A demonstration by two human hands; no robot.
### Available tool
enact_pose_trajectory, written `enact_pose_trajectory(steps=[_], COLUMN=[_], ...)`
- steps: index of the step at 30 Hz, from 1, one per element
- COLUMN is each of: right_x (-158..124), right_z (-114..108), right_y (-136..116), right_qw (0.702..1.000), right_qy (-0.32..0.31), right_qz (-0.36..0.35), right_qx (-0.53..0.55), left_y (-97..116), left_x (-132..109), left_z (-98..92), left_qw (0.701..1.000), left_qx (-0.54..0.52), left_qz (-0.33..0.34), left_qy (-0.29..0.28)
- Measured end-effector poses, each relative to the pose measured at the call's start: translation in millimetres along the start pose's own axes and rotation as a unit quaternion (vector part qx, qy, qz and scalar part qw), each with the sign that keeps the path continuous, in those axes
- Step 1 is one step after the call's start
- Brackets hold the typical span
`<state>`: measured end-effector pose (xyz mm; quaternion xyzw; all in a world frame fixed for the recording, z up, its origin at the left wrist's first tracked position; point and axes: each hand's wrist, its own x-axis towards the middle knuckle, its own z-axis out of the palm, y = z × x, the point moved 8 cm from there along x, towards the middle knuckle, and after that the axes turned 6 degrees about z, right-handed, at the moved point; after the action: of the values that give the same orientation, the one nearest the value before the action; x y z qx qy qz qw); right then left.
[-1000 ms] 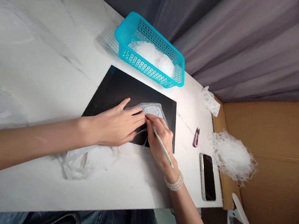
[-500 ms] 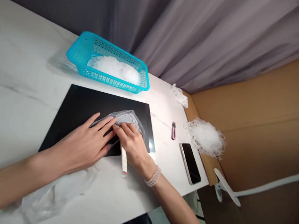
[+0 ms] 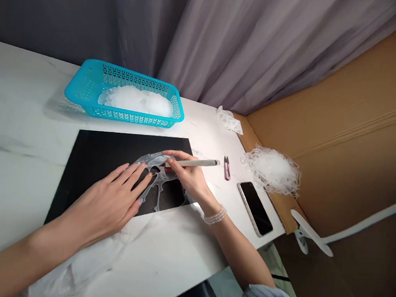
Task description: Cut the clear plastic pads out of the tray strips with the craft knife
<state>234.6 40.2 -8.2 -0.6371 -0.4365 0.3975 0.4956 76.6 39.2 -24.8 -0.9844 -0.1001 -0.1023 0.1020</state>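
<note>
My left hand point(image 3: 116, 199) lies flat with fingers spread, its fingertips pressing the near-left part of a clear, thin plastic or silicone piece point(image 3: 160, 182). That piece has open gaps with thin strips between them and rests on a black board point(image 3: 94, 158). My right hand point(image 3: 191, 175) is closed round a slim, pen-like tool with a pale handle point(image 3: 200, 163). The handle points right, and its working tip is hidden at the fingers, over the clear piece. A crumpled, see-through sheet point(image 3: 86, 263) lies under and beside my left forearm.
Behind the board stands a blue basket point(image 3: 132, 116) with white translucent pieces point(image 3: 136, 100). To the right are pink thread snips point(image 3: 227, 168), a phone point(image 3: 255, 209), a heap of clear offcuts point(image 3: 273, 170) and a crumpled white piece point(image 3: 229, 120). A white clamp point(image 3: 309, 233) grips the table edge.
The pen-like tool has swung from pointing toward me to pointing right. My right hand has turned with it, uncovering the gaps in the clear piece. My left hand stays pressed down. The view has shifted.
</note>
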Motion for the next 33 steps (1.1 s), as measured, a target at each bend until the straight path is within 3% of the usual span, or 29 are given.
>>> enact_pose_trajectory(steps=[5, 9, 11, 15, 17, 20, 22, 26, 30, 33], right_x=[-11, -22, -27, -36, -40, -44, -44, -40, -40, -41], right_z=[21, 25, 17, -19, -38, -58, -59, -41, -24, -27], right_y=[-15, -25, -26, -27, -26, -25, -22, -5, 0, -3], right_qw=[0.981, 0.971, 0.977, 0.989, 0.988, 0.97, 0.95, 0.939, 0.943, 0.959], right_qy=[-0.036, -0.054, -0.041, 0.045, 0.089, 0.143, 0.147, 0.107, 0.084, 0.091], right_qz=[-0.067, -0.063, -0.038, -0.013, -0.012, -0.022, -0.035, -0.064, -0.11, -0.118], right_qx=[-0.178, -0.224, -0.208, -0.139, -0.125, -0.196, -0.273, -0.32, -0.304, -0.24], left_y=[-6, -7, -5, -8, -19, -51, -74, -101, -103, -94], left_x=[0, -3, -5, -3, 0, 3, 4, 14, 34, 44], left_z=[-5.0, -10.0, -13.1, -25.9, -35.9, -44.8, -38.2, 0.0, 20.1, 21.4], left_qw=[0.999, 0.999, 0.999, 0.996, 0.993, 0.975, 0.955, 0.9, 0.87, 0.83], left_qx=[-0.018, -0.031, -0.037, -0.075, -0.109, -0.172, -0.207, -0.296, -0.363, -0.449], left_qz=[-0.003, -0.002, -0.007, -0.016, -0.038, -0.137, -0.212, -0.318, -0.332, -0.33], left_qy=[-0.026, -0.03, -0.032, -0.034, -0.022, 0.012, 0.015, -0.038, -0.031, -0.01])
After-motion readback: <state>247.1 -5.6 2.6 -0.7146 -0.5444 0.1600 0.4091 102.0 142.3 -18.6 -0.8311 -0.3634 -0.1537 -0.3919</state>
